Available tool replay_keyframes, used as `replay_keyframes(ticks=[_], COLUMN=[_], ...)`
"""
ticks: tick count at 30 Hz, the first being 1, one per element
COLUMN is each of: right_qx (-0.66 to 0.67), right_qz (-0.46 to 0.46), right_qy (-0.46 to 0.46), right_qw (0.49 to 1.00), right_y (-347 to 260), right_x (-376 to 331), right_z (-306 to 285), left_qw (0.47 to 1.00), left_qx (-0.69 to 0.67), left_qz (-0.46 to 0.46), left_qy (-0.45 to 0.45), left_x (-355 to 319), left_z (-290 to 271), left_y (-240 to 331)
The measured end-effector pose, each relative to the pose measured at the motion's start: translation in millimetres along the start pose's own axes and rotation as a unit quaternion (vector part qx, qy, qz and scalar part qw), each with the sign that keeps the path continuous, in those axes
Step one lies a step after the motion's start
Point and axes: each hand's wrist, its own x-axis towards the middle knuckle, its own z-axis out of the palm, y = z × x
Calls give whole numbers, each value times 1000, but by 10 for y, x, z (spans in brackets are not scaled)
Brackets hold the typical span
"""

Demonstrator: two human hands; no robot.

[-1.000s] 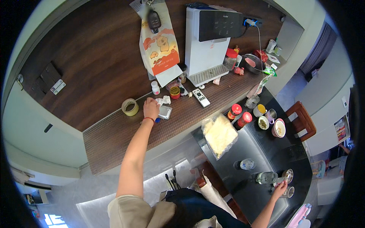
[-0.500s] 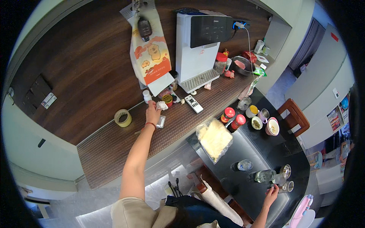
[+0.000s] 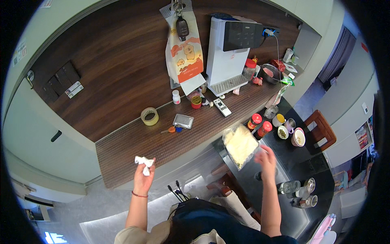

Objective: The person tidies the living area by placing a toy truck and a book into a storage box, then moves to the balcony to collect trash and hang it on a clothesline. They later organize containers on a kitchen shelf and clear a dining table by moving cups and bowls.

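— What is being held?
— A crumpled white tissue (image 3: pixel 144 162) is being pinched by the left hand (image 3: pixel 143 177) above the dark wooden counter (image 3: pixel 134 142).
— And the right hand (image 3: pixel 266 157)?
— It is being held open, fingers spread, just beside the clear plastic bag of pale food (image 3: pixel 239 145).

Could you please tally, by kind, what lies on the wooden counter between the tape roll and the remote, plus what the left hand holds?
Roll of tape: 1
Small metal tray: 1
Remote control: 1
White pill bottle: 1
Red-lidded jar: 1
Crumpled white tissue, in the left hand: 1
Total: 6
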Motion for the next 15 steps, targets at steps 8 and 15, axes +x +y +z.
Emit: replay_keyframes(ticks=[8,15], right_qx=[-21,-184], right_qz=[16,-53], right_qy=[-291,-308], right_qw=[956,932], right_y=[216,705], right_x=[-160,-430], right_z=[1577,1871], left_qw=[984,979], left_qx=[120,163], left_qz=[133,103], left_qy=[26,68], left_x=[-588,-687], left_z=[-317,-455], left_y=[378,486])
